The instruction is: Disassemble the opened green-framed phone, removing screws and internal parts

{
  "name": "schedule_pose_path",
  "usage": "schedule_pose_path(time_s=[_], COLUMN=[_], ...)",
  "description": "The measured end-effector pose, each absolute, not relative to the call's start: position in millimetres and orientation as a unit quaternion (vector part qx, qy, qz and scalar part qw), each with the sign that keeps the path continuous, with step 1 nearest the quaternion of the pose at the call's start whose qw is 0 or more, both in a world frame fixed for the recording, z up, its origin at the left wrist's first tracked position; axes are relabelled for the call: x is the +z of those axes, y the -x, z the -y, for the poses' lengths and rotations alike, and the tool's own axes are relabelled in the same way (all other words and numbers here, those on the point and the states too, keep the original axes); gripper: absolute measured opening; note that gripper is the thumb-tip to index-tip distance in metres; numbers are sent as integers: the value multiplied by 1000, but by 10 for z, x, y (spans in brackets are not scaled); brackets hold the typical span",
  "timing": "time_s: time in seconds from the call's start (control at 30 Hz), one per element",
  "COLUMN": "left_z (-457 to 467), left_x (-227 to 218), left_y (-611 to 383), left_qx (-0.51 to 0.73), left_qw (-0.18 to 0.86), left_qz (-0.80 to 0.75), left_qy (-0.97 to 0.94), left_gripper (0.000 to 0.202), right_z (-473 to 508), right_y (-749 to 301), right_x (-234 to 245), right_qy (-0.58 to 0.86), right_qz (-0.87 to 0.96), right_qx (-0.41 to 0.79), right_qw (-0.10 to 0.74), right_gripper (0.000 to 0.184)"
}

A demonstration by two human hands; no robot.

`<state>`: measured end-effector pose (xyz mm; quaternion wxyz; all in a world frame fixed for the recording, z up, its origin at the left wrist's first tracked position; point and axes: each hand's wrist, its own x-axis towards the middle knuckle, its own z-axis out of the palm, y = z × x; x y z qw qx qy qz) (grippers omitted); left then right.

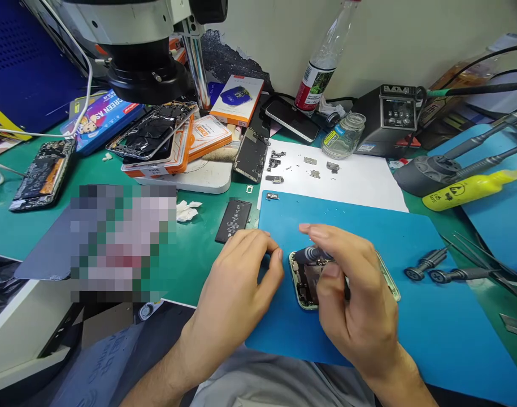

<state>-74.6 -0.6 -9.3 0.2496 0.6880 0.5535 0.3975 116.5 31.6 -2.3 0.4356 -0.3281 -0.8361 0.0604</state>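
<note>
An opened phone with a pale green frame lies on the blue mat, its inner parts showing. Over it my right hand is closed around a dark grey screwdriver, which is partly hidden by the fingers. My left hand is just left of the phone, thumb and forefinger pressed together; anything between them is too small or hidden to make out. A black phone battery lies behind the left hand. Two more screwdrivers rest on the mat's right side.
White paper carries small metal parts. Behind it stand a glass jar, a bottle and a black box with buttons. A microscope overhangs the left. A yellow squeeze bottle lies right, near tweezers.
</note>
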Motion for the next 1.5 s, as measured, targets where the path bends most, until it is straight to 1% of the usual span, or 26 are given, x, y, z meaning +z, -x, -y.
schedule_pose_path(time_s=[0.13, 0.27, 0.37, 0.43, 0.53, 0.67, 0.8, 0.9, 1.27, 1.5], left_z=[4, -9, -17, -20, -22, -20, -15, -11, -1, 7], left_x=[-108, -124, -126, -130, -143, -149, -130, -115, -106, -116], left_y=[751, 761, 772, 780, 788, 783, 770, 764, 758, 760], left_qx=[399, 400, 408, 415, 422, 416, 410, 413, 412, 416], left_qw=[240, 240, 240, 235, 221, 214, 213, 221, 242, 245], left_qz=[-548, -543, -535, -527, -520, -523, -531, -534, -543, -543], left_qy=[-695, -699, -700, -703, -709, -713, -711, -704, -690, -687], left_gripper=[14, 9, 10, 11, 11, 10, 10, 11, 12, 11], right_z=[-310, -295, -279, -272, -269, -266, -239, -217, -209, -219], right_y=[-1182, -1184, -1183, -1178, -1166, -1152, -1170, -1200, -1217, -1220], right_x=[-76, -105, -122, -123, -98, -46, -24, -51, -129, -124], right_qy=[350, 369, 375, 396, 417, 386, 399, 414, 400, 400], right_qz=[810, 798, 793, 777, 740, 728, 713, 720, 768, 770], right_qx=[103, 119, 101, 118, 182, 241, 211, 183, 153, 142], right_qw=[458, 460, 468, 475, 496, 512, 536, 526, 476, 476], right_gripper=[81, 77, 82, 83, 73, 64, 60, 60, 78, 75])
